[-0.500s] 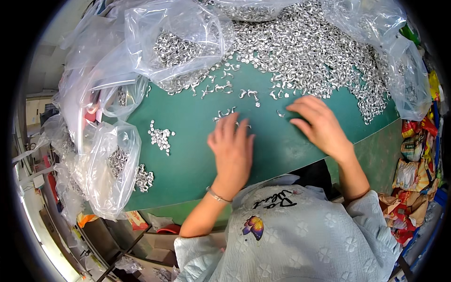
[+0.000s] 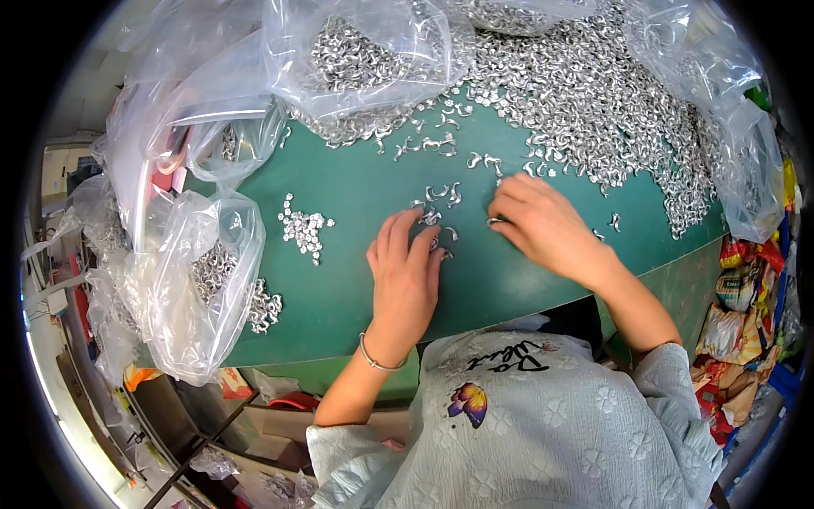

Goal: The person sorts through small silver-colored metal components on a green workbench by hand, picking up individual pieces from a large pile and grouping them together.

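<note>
My left hand [image 2: 400, 276] rests low over the green tabletop, its fingers apart and slightly curled. Small curved silvery metal pieces [image 2: 437, 193] lie just beyond its fingertips, and a few lie beside its index finger and thumb. To its right, my right hand [image 2: 543, 225] has its thumb and forefinger closed on a small curved metal piece [image 2: 493, 221], of which only part shows. Beyond the right hand is a large heap of such silvery pieces [image 2: 585, 110]. A small cluster of flower-shaped metal pieces [image 2: 303, 227] lies left of my left hand.
Clear plastic bags [image 2: 356, 59] holding metal pieces stand along the far edge. Another clear bag [image 2: 203, 297] slumps at the table's left edge, with pieces beside it. The green table [image 2: 509, 284] ends close to my body. Colourful packages [image 2: 733, 331] are stacked at the right.
My right hand has moved left towards the left hand and closed on a small piece. Pieces now show beyond my left fingertips. The whole view has shifted slightly.
</note>
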`<state>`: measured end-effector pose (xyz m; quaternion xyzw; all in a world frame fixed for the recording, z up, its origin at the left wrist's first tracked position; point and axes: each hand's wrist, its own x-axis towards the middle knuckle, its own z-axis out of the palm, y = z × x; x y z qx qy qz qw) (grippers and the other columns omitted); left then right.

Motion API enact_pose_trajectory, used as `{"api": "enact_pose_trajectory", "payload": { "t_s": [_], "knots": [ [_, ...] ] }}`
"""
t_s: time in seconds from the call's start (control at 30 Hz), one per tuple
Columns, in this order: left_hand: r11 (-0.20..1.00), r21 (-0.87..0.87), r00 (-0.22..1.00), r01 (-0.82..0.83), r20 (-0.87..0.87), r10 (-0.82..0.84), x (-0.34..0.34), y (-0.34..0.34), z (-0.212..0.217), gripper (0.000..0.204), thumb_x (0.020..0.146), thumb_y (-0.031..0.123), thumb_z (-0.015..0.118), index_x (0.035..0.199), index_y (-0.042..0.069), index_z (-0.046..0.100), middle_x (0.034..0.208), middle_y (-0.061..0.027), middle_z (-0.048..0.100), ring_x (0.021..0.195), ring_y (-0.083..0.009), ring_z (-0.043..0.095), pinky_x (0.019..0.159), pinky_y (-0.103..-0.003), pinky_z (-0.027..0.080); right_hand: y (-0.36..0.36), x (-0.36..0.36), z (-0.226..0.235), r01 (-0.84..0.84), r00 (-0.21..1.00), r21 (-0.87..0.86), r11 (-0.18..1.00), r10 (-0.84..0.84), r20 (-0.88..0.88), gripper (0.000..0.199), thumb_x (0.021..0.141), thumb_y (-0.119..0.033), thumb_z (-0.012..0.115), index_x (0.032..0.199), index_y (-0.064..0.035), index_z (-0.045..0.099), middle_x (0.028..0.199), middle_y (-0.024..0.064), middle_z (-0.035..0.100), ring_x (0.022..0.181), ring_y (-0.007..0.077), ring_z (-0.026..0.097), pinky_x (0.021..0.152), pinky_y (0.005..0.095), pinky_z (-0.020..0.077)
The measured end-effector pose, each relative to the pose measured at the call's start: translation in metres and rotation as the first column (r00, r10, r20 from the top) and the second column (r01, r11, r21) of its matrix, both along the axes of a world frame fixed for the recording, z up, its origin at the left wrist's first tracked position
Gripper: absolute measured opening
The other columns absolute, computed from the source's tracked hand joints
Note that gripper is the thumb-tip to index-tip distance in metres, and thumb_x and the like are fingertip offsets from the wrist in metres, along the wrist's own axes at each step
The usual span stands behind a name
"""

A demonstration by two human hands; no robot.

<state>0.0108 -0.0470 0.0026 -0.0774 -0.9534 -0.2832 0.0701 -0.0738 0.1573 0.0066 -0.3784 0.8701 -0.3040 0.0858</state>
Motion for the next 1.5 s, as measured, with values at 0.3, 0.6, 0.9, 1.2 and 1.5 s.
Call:
{"api": "enact_pose_trajectory", "payload": {
  "t_s": [0.3,0.6,0.9,1.2,1.5],
  "knots": [
    [0.999,0.037,0.999,-0.033,-0.032,0.034,-0.015,-0.003,0.000,0.030,0.081,0.000,0.064,0.111,0.004,0.059,0.115,-0.0109,0.054,0.105,-0.0287,0.052,0.089,-0.038,0.038,-0.038,-0.016,-0.011,0.019,0.989,-0.043,0.999,-0.025,-0.144,0.016,0.078,-0.004,0.066,0.090,-0.0006,0.055,0.092,0.0131,0.052,0.092,0.0312,0.055,0.080,0.0402,0.0458],
    [0.992,0.071,0.994,-0.109,-0.018,0.110,-0.004,-0.023,-0.007,0.033,0.082,0.001,0.062,0.114,0.003,0.056,0.116,-0.0105,0.052,0.106,-0.0292,0.050,0.087,-0.039,0.038,0.021,0.002,0.018,0.180,0.982,-0.084,0.980,-0.175,0.068,0.016,0.078,-0.005,0.067,0.089,0.0000,0.056,0.089,0.0136,0.055,0.085,0.0326,0.056,0.073,0.0392,0.0470],
    [0.999,0.047,1.000,0.009,-0.011,-0.009,-0.018,-0.025,-0.005,0.037,0.080,-0.006,0.058,0.116,0.004,0.058,0.115,-0.0128,0.054,0.105,-0.0311,0.052,0.091,-0.039,0.040,0.059,0.033,0.036,0.320,0.923,0.203,0.926,-0.256,-0.287,0.021,0.070,-0.003,0.070,0.090,-0.0025,0.061,0.092,0.0090,0.057,0.087,0.0288,0.054,0.074,0.0375,0.0425],
    [0.997,0.070,0.999,-0.042,0.002,0.042,-0.007,-0.018,-0.007,0.025,0.079,0.000,0.066,0.102,0.005,0.060,0.106,-0.0088,0.056,0.097,-0.0275,0.053,0.081,-0.036,0.039,-0.043,0.022,-0.007,0.054,0.982,-0.018,0.998,-0.056,-0.179,0.016,0.076,-0.007,0.067,0.088,-0.0018,0.058,0.089,0.0097,0.055,0.088,0.0281,0.053,0.075,0.0378,0.0417],
    [0.993,0.107,0.998,-0.058,-0.034,0.062,-0.010,-0.017,-0.006,0.024,0.079,0.002,0.066,0.102,0.003,0.058,0.098,-0.0094,0.057,0.092,-0.0276,0.054,0.078,-0.036,0.039,-0.051,0.013,-0.008,0.043,0.984,-0.151,0.988,-0.068,-0.167,0.013,0.074,-0.001,0.060,0.087,-0.0025,0.058,0.083,0.0084,0.052,0.086,0.0260,0.053,0.076,0.0365,0.0417]
  ]
}}
